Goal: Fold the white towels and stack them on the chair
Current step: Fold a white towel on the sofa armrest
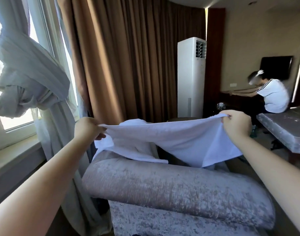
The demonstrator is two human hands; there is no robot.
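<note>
From my seat at the controls, the chair [171,188] fills the near middle. Its rolled velvet back runs left to right just below the work. To the left the grey tied curtain [35,82] hangs just beside the chair's end, with the window sill [14,155] beyond it, so that side is tight. To the right there is a strip of floor between the chair and the corner of a velvet-covered bench [285,126]. Behind the chair are the brown curtain [128,65] and a white standing air conditioner [191,77]. A second person [273,94] sits well apart at the far right.

The white towel [171,138] is held up in the air over the chair, its top edge stretched between both hands and sagging a little in the middle. Its lower edge hangs down to the chair back, with a corner drooping at the right. More white towelling [134,150] lies bunched beneath and behind it on the chair. I cannot tell where one piece ends and the next begins.

Both arms reach forward, spread wide. The left hand [88,130] pinches the towel's left top corner between its curled fingers and thumb. The right hand [236,125], slightly higher, pinches the right top corner the same way, knuckles toward me.
</note>
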